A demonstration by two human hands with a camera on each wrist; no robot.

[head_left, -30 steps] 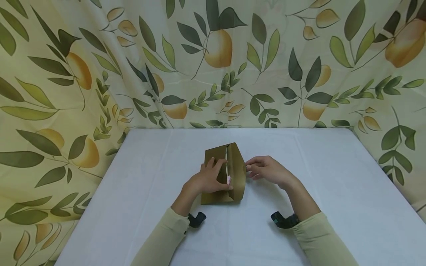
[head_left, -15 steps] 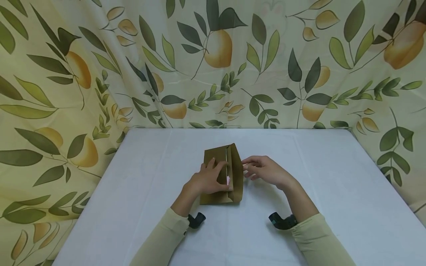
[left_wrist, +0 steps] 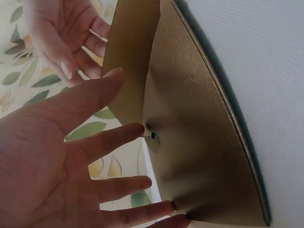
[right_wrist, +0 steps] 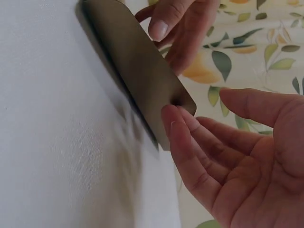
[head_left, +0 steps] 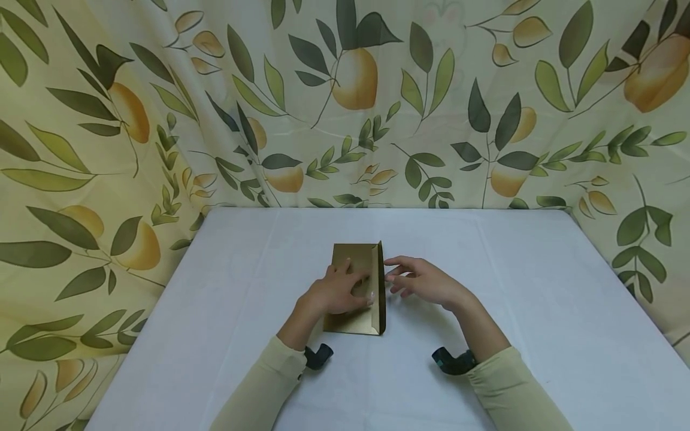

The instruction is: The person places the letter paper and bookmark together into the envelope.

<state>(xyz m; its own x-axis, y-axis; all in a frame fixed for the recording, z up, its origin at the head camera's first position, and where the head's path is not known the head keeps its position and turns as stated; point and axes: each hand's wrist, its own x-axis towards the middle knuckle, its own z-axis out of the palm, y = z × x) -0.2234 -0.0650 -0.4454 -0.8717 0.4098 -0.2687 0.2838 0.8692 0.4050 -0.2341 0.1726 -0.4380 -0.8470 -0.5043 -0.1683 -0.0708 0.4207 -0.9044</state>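
A brown paper envelope (head_left: 353,322) lies on the white-covered table, its flap (head_left: 382,302) standing up along the right side. My left hand (head_left: 335,293) rests on the envelope's body with spread fingers, as the left wrist view also shows from close by. My right hand (head_left: 428,282) is at the flap's outer side. In the right wrist view its fingertips (right_wrist: 179,130) touch the flap near one corner, and the thumb stands apart. What lies inside the envelope is hidden in the head view.
A white cloth (head_left: 539,299) covers the table around the envelope. Behind it hangs a curtain (head_left: 458,161) printed with fruit and leaves. A black device (head_left: 319,357) is worn on the left wrist, and another black device (head_left: 454,361) on the right.
The flap has swung up from leaning out to the right and now stands upright. My right hand has moved slightly left with it. The left hand has stayed on the envelope.
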